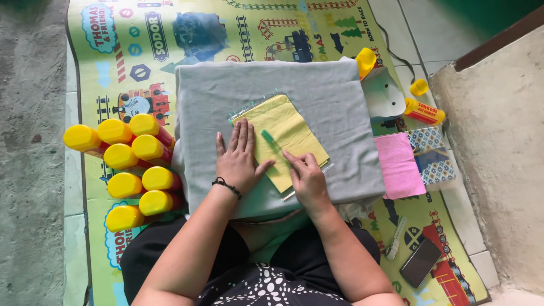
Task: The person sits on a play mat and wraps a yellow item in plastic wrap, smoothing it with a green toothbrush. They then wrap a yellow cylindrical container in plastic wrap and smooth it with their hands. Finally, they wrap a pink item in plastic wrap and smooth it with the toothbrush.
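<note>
A yellow paper sheet (286, 136) lies tilted on a grey cloth-covered pad (334, 107) on my lap. My left hand (238, 160) presses flat on the sheet's left edge, fingers spread. My right hand (306, 177) grips a green stick-like tool (270, 140) whose tip rests on the middle of the yellow sheet. A thin clear strip (290, 195) pokes out under the sheet near my right wrist.
Several red bottles with yellow caps (133, 164) lie clustered on the left of a printed play mat (141, 51). A pink sheet (399, 164), patterned paper (432, 148), an open bottle (424, 111) with its loose cap (419, 87), and a phone (420, 261) sit right. A concrete step (498, 147) borders the right.
</note>
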